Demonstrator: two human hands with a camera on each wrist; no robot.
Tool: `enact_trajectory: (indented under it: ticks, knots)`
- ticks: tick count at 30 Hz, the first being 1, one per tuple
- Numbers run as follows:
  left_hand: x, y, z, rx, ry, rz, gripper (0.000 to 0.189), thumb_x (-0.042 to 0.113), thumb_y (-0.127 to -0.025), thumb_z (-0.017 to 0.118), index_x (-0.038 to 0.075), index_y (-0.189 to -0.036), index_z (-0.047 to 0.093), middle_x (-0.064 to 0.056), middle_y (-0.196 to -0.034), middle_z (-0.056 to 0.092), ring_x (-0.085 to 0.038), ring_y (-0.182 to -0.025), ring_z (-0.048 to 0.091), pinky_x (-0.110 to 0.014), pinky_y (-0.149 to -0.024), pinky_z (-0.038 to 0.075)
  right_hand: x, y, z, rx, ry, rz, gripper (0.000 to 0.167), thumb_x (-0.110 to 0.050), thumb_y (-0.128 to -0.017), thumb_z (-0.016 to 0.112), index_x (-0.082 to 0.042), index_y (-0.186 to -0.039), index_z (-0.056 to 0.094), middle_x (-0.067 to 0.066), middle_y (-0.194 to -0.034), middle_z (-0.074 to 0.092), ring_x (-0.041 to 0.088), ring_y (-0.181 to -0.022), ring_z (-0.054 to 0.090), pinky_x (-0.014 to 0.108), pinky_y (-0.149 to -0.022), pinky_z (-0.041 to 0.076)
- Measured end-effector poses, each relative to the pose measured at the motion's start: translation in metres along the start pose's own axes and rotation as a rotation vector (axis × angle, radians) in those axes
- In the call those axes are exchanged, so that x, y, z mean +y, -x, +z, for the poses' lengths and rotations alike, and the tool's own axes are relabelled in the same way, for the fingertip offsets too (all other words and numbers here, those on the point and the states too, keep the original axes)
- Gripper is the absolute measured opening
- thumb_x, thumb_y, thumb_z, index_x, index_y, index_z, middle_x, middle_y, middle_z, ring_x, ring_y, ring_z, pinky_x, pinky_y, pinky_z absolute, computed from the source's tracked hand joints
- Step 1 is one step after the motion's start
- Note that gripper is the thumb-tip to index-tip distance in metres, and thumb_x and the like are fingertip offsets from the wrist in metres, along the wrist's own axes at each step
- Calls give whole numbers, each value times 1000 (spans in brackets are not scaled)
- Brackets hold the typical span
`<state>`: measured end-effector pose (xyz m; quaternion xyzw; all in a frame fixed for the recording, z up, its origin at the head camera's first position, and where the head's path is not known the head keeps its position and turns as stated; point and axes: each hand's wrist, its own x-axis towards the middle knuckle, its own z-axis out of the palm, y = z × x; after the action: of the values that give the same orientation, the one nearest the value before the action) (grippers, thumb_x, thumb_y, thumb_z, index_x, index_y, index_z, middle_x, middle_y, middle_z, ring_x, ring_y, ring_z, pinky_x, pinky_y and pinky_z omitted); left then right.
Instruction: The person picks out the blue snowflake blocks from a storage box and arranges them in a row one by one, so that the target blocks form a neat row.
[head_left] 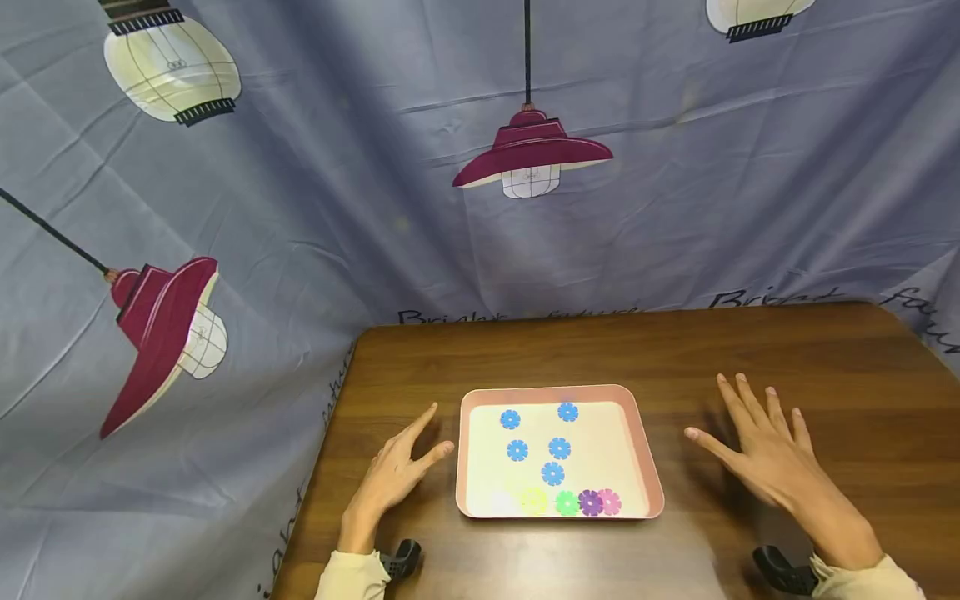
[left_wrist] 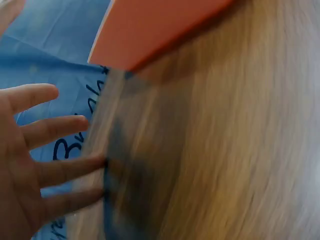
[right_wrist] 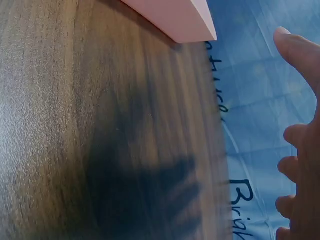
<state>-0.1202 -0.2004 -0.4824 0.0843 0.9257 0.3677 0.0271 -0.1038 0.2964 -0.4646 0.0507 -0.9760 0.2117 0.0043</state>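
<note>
In the head view a pink tray (head_left: 647, 450) with a pale floor lies on the table. Several blue flower-shaped discs (head_left: 559, 448) are scattered across it. Along its near edge sit a yellow disc (head_left: 534, 501), a green disc (head_left: 567, 503), a purple disc (head_left: 591, 502) and a pink disc (head_left: 610, 502), the last two overlapping. My left hand (head_left: 392, 471), fingers spread, is just left of the tray and holds nothing. Farther off on the right, my right hand (head_left: 772, 458) hovers with its fingers fanned out, casting a shadow on the wood.
The brown wooden table (head_left: 697, 358) ends at a blue-grey cloth (head_left: 360, 208) printed with lamps and lettering. Each wrist wears a black strap; the left strap (head_left: 405, 558) and right strap (head_left: 783, 571) show below the hands. The tray's side wall (right_wrist: 175, 17) appears in the right wrist view.
</note>
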Motion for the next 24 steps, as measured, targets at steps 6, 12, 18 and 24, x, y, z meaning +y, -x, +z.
enact_trajectory:
  ticks: [6,12,18,24]
  knots:
    - [4,-3,9,-88,424,46,67,26,-95,68,4,-150,38,-25,-142,48,-43,-123,53,-51,-88,55,-1,-5,-1,14,-24,-33,89,-55,-98,49,-19,-159,-6,20,-162,-5,48,-143,-13,64,-108,-22]
    - [3,-6,15,-229,676,-5,64,5,-95,64,-1,-150,32,-30,-144,40,-47,-125,48,-46,-74,61,-3,-14,-2,95,-65,-123,79,-42,-100,54,-6,-158,13,32,-156,18,51,-142,16,68,-111,13]
    - [4,-5,19,-290,746,-38,63,-4,-95,59,-2,-151,31,-32,-145,37,-47,-125,47,-47,-71,61,-11,-17,-2,193,-75,-150,65,-30,-99,59,1,-151,33,33,-143,41,56,-124,42,71,-92,36]
    - [6,-4,20,-271,770,-81,62,-3,-95,60,0,-150,33,-30,-145,38,-44,-123,50,-48,-68,61,-19,-18,-5,243,-104,-136,58,-22,-96,63,-4,-148,42,34,-132,51,59,-112,49,70,-84,41]
